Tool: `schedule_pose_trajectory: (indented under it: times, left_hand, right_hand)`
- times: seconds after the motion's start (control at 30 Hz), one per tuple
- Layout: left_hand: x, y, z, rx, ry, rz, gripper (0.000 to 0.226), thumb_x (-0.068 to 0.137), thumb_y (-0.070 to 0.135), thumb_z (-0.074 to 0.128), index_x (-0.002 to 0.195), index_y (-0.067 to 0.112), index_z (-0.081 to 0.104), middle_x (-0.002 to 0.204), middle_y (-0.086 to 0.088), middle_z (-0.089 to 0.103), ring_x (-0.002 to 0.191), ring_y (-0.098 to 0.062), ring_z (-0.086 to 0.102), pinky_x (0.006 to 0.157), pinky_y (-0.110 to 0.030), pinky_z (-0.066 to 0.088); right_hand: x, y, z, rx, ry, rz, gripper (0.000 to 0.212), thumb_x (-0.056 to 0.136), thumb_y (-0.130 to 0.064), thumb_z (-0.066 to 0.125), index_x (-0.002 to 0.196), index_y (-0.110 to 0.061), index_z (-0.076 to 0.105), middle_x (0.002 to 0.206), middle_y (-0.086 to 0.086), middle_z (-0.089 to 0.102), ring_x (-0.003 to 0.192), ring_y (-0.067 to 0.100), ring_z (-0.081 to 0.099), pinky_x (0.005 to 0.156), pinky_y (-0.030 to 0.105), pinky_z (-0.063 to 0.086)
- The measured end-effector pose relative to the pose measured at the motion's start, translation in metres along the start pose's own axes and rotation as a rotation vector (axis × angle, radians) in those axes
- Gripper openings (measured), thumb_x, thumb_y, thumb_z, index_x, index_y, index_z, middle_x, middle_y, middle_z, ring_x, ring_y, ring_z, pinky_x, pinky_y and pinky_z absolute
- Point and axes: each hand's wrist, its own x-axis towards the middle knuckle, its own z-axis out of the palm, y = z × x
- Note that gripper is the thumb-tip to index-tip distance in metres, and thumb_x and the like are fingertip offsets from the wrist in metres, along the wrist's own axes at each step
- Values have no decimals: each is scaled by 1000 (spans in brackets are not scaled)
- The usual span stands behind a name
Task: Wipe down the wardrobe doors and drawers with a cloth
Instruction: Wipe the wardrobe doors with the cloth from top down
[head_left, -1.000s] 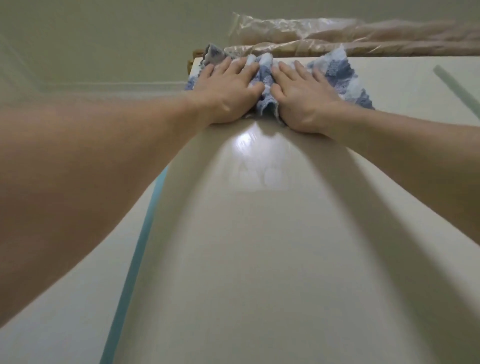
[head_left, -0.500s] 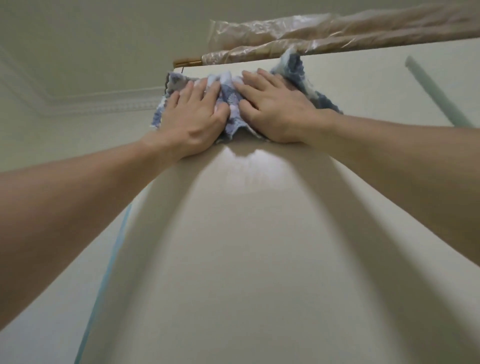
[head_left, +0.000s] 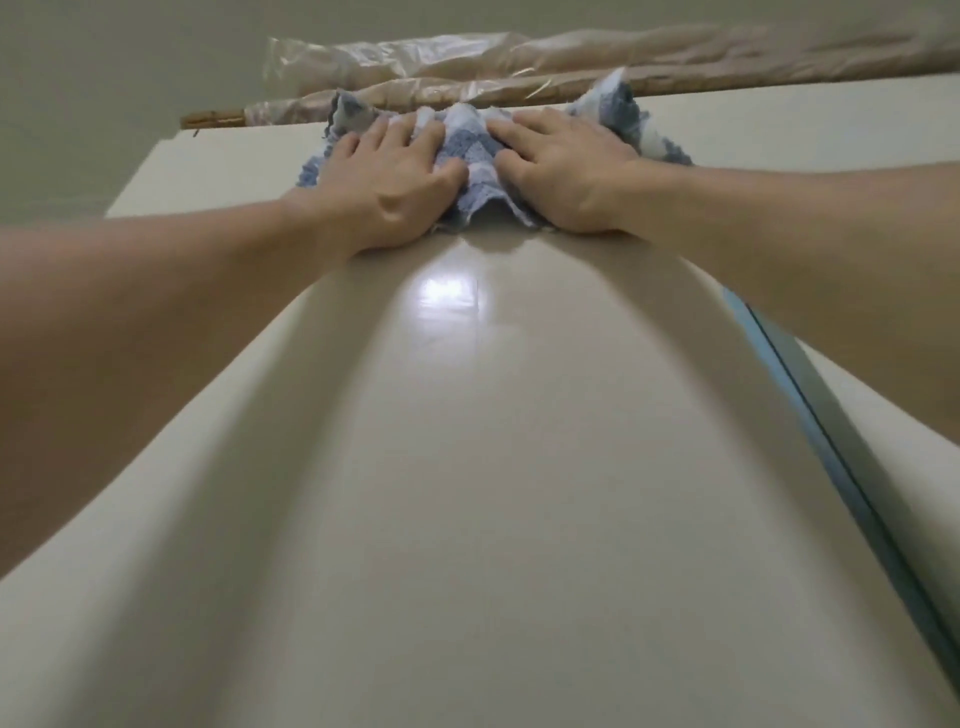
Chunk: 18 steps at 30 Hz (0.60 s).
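Note:
I look steeply up a glossy cream wardrobe door (head_left: 467, 467). A crumpled blue-and-white checked cloth (head_left: 470, 156) is pressed against the door just below its top edge. My left hand (head_left: 387, 182) lies flat on the cloth's left part, fingers pointing up. My right hand (head_left: 566, 171) presses the cloth's right part the same way. Both arms are stretched out overhead. Most of the cloth is hidden under the palms; its corners stick up past the door's top.
Long rolls wrapped in clear plastic (head_left: 519, 67) lie on top of the wardrobe. A blue strip (head_left: 810, 415) runs down the door's right edge beside the neighbouring door. The ceiling (head_left: 130, 78) shows at upper left.
Both hands and the cloth slid sideways along the door's top, toward its right edge. The blue strip now shows on the right instead of the left.

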Motion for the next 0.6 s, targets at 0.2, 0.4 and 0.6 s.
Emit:
schedule_pose_trajectory:
  times: [0.2, 0.4, 0.6]
  left_hand:
    - [20, 42, 6, -11, 20, 53, 70, 93, 50, 15, 156, 21, 21, 163, -14, 23, 151, -30, 20, 122, -50, 15]
    - [28, 54, 9, 48, 25, 113, 59, 104, 39, 19, 158, 15, 16, 165, -13, 17, 152, -30, 16, 122, -48, 12]
    - [12, 54, 6, 11, 14, 146, 61, 104, 36, 17, 160, 14, 9, 167, -10, 13, 154, -25, 11, 124, -45, 10]
  right_hand:
    - [6, 24, 3, -81, -19, 89, 59, 101, -42, 12, 157, -25, 7, 165, 9, 11, 152, 30, 9, 124, 47, 7]
    - [1, 26, 4, -130, -6, 141, 62, 101, -37, 26, 157, -18, 7, 163, 15, 12, 151, 34, 9, 123, 49, 6]
    - [-4, 24, 7, -140, 10, 114, 62, 101, -38, 23, 157, -17, 7, 162, 15, 15, 149, 34, 13, 122, 52, 9]
